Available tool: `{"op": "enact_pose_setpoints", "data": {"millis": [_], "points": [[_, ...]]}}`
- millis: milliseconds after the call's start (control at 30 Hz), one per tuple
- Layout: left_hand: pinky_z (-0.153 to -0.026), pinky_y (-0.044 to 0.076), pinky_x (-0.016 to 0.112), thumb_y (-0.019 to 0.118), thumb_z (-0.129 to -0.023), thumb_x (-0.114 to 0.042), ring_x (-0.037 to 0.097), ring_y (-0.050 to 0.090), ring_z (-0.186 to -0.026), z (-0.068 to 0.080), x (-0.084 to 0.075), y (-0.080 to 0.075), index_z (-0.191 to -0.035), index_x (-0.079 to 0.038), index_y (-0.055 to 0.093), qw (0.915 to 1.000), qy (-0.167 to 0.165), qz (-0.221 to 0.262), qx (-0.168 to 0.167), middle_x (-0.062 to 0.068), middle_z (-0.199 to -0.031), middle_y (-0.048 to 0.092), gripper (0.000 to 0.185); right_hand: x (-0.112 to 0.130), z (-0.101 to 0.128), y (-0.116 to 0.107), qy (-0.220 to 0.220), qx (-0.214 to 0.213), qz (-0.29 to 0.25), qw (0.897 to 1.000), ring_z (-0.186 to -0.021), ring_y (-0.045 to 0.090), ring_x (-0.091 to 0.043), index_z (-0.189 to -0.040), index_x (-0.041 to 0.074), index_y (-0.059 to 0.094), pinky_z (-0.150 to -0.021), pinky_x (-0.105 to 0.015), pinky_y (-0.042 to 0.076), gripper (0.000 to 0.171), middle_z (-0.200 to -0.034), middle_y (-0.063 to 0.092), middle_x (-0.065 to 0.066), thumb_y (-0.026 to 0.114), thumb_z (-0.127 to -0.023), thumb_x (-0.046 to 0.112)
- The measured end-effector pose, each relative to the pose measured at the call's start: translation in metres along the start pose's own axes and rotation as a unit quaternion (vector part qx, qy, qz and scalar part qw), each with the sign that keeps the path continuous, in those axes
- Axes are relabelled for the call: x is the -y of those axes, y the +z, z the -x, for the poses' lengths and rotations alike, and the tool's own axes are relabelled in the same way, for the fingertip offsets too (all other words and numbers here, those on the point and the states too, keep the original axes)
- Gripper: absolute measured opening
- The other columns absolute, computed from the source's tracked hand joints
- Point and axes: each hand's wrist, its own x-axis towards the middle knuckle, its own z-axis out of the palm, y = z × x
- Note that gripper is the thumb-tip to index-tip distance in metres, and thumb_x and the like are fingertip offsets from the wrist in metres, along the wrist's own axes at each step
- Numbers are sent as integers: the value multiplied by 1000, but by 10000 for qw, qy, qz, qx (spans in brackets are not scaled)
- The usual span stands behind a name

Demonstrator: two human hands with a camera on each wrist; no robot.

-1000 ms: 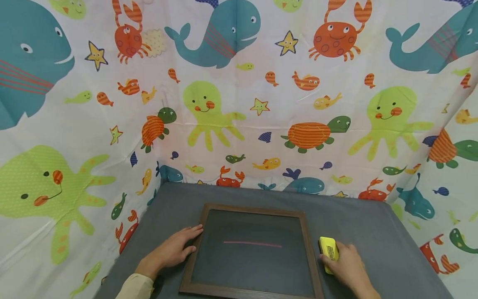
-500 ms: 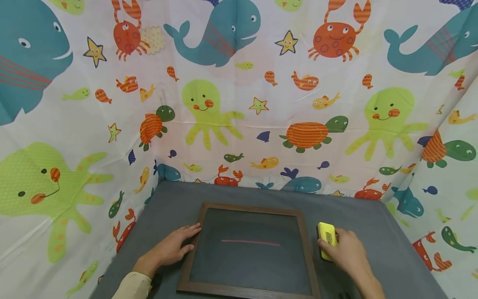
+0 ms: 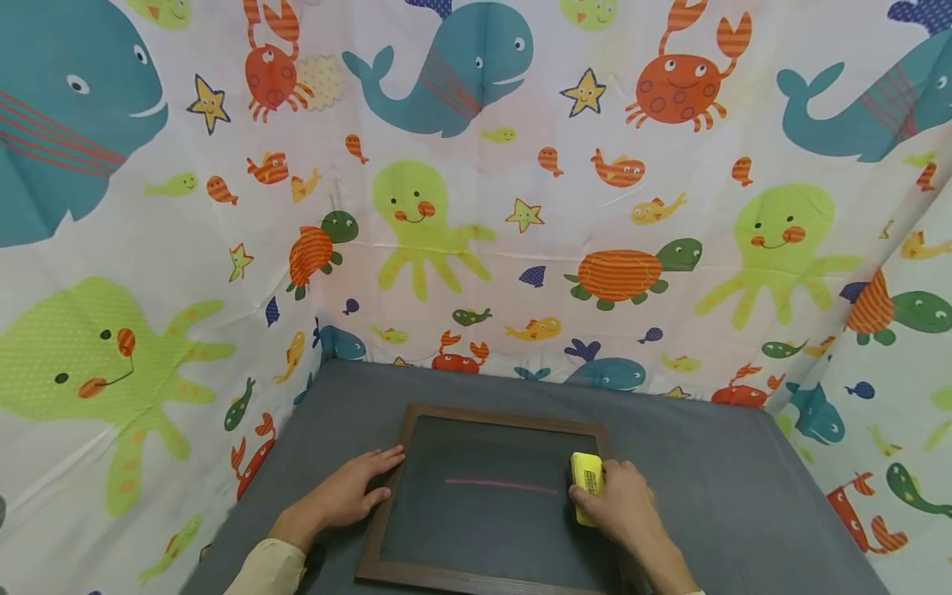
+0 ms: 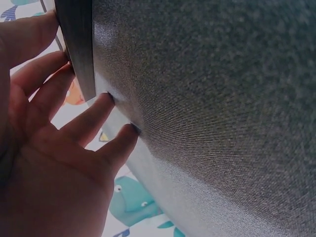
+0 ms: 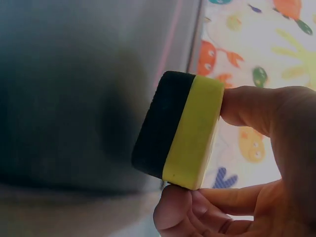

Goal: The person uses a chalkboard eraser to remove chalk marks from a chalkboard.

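A chalkboard (image 3: pixel 491 529) with a brown wooden frame (image 3: pixel 513 419) lies on the grey cloth, a pink chalk line (image 3: pixel 500 484) drawn across it. My left hand (image 3: pixel 344 494) rests at the frame's left side; in the left wrist view, the thumb and some fingers touch the frame's edge (image 4: pixel 79 44) and two fingertips touch the cloth. My right hand (image 3: pixel 625 504) pinches a yellow and black eraser (image 3: pixel 587 479) between thumb and fingers over the board's right part, near the line's right end. In the right wrist view, the eraser's black felt side (image 5: pixel 162 126) faces the board, seemingly slightly above it.
Grey cloth (image 3: pixel 714 471) covers the table around the board. A white curtain (image 3: pixel 476 330) printed with sea animals hangs behind the table and along both sides.
My right hand has carried the eraser left, from the cloth beside the board to over its right part. The left hand stays at the frame. The head view has shifted slightly.
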Motion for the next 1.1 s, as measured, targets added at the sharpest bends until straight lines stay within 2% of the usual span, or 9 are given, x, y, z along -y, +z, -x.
{"op": "enact_pose_setpoints", "data": {"millis": [200, 433, 567, 767, 967, 1100], "points": [[-123, 35, 74, 70, -108, -14, 55, 40, -157, -1, 2, 1, -165, -5, 49, 9999, -71, 67, 29, 16, -174, 42, 62, 9, 0, 18, 75, 17, 255, 9996, -79, 59, -28, -121, -14, 67, -69, -50, 54, 71, -92, 59, -17, 86, -88, 46], [-122, 36, 75, 71, -107, -14, 56, 41, -156, 0, 4, 0, -165, -5, 49, 10000, -51, -65, -36, 16, -174, 43, 62, 18, -3, 19, -55, -74, 551, 9984, -70, 57, -24, -91, -1, 69, -60, -44, 52, 49, -80, 59, -10, 86, -85, 44], [-120, 38, 76, 72, -107, -15, 57, 42, -154, 3, 5, -1, -164, -3, 50, 9999, -14, -99, -24, 18, -173, 44, 62, 31, -3, 24, -222, -107, 587, 9980, -67, 56, -24, -84, 1, 68, -58, -43, 52, 47, -76, 58, -9, 87, -84, 44], [-120, 38, 75, 72, -107, -15, 58, 43, -154, 2, 4, -1, -164, -4, 50, 9999, 97, -123, -45, 18, -173, 44, 62, 67, -3, 41, -394, -218, 477, 9978, -62, 55, -23, -78, 4, 66, -52, -40, 51, 44, -74, 56, -9, 88, -84, 42], [-120, 37, 76, 72, -107, -14, 58, 42, -154, 1, 2, -2, -164, -3, 50, 9999, 69, -62, -44, 18, -173, 44, 63, 112, -9, 61, -409, 51, 446, 9982, -59, 57, -21, -84, 6, 67, -52, -37, 54, 45, -72, 57, -6, 88, -86, 45], [-121, 36, 77, 72, -107, -14, 57, 41, -155, 0, 4, -1, -165, -4, 50, 10000, 19, -27, -16, 17, -174, 43, 63, 142, -12, 73, -599, 199, 363, 9973, -59, 58, -20, -85, 6, 69, -52, -37, 56, 46, -71, 58, -5, 89, -87, 46]]}}
